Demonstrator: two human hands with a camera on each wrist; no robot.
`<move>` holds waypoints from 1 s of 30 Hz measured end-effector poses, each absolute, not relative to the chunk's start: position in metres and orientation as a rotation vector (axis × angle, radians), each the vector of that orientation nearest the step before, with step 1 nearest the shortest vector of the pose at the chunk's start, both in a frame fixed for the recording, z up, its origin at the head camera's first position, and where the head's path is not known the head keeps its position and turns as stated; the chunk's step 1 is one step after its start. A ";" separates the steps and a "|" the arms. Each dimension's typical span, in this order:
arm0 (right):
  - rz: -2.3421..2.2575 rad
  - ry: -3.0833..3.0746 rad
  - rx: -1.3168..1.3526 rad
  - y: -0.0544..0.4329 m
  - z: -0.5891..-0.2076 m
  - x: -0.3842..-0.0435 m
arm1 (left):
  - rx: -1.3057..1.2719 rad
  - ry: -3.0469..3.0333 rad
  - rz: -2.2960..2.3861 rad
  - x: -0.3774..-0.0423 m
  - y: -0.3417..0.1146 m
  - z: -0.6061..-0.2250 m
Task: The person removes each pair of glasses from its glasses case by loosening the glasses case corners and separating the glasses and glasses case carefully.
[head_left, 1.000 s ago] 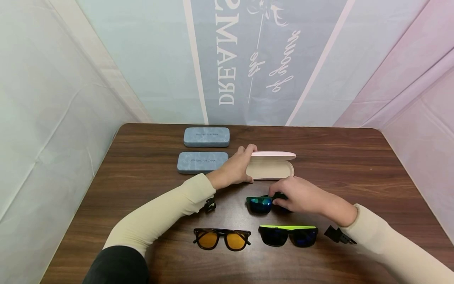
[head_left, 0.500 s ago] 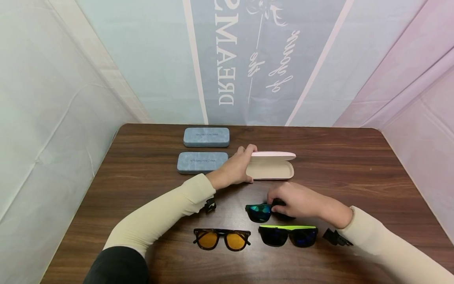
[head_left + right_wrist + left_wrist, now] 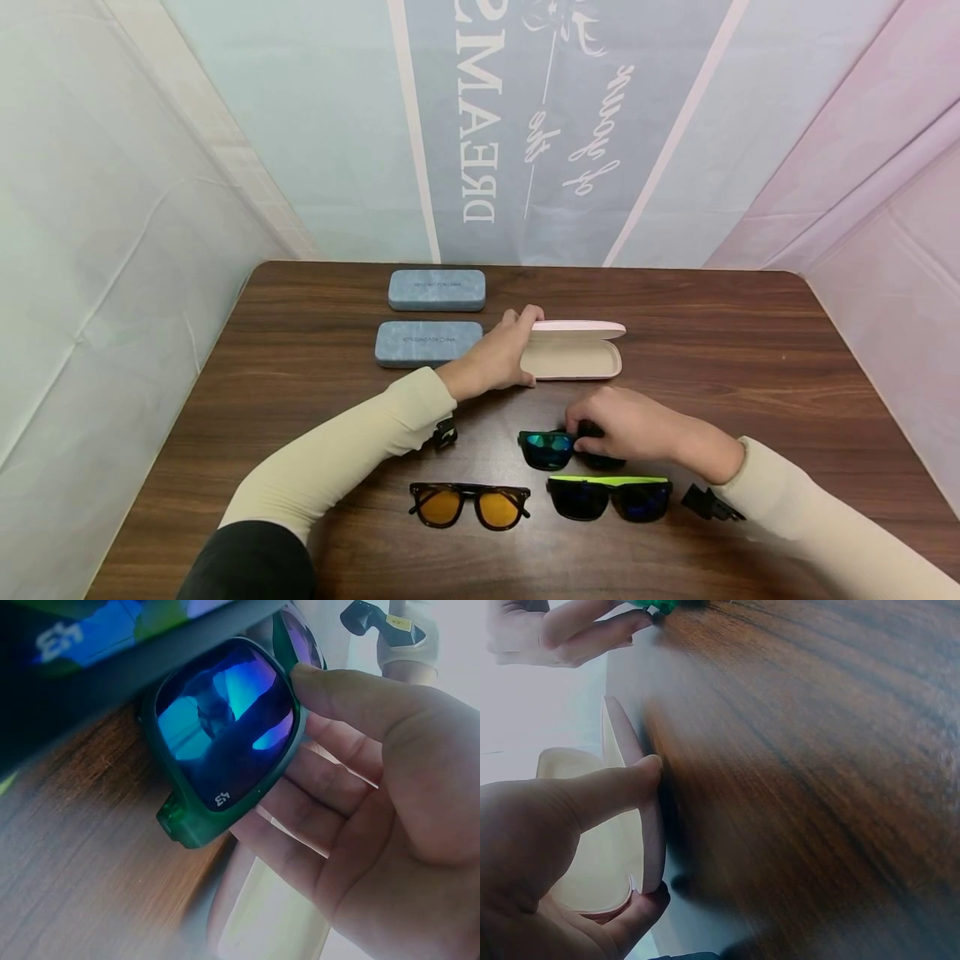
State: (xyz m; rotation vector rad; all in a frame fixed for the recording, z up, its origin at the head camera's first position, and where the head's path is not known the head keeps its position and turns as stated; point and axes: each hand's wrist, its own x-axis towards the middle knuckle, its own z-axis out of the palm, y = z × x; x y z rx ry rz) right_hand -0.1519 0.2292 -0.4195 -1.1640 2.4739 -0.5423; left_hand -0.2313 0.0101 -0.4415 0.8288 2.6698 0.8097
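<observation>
My left hand (image 3: 492,354) grips the left end of an open glasses case (image 3: 573,358) with a pink outside and cream lining. In the left wrist view the thumb lies over the edge of the case (image 3: 652,840), with fingers on its far side. My right hand (image 3: 637,423) pinches green-framed sunglasses (image 3: 547,450) with blue-green mirrored lenses, near the middle of the frame. Their right part is largely hidden behind the fingers in the head view. The right wrist view shows the thumb on the sunglasses (image 3: 225,727) between the two lenses.
Close in front of the held pair lie black sunglasses (image 3: 609,498) with a yellow-green top edge. To their left are dark-framed glasses (image 3: 469,506) with orange lenses. Two blue cases, one nearer (image 3: 428,343) and one farther (image 3: 437,289), sit shut beyond my left forearm.
My right hand has brought the green-framed sunglasses away from the case, toward the front pairs, and has hardly moved in the last half second. The left hand and the case stay put.
</observation>
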 end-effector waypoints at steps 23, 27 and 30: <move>-0.593 2.478 -1.135 0.233 -0.414 -0.154 | 0.802 2.683 0.785 -0.231 0.011 -0.441; -0.582 2.507 -1.148 0.234 -0.410 -0.153 | 0.796 2.684 0.783 -0.230 0.011 -0.441; -0.574 2.527 -1.161 0.234 -0.408 -0.152 | 0.791 2.683 0.782 -0.230 0.012 -0.440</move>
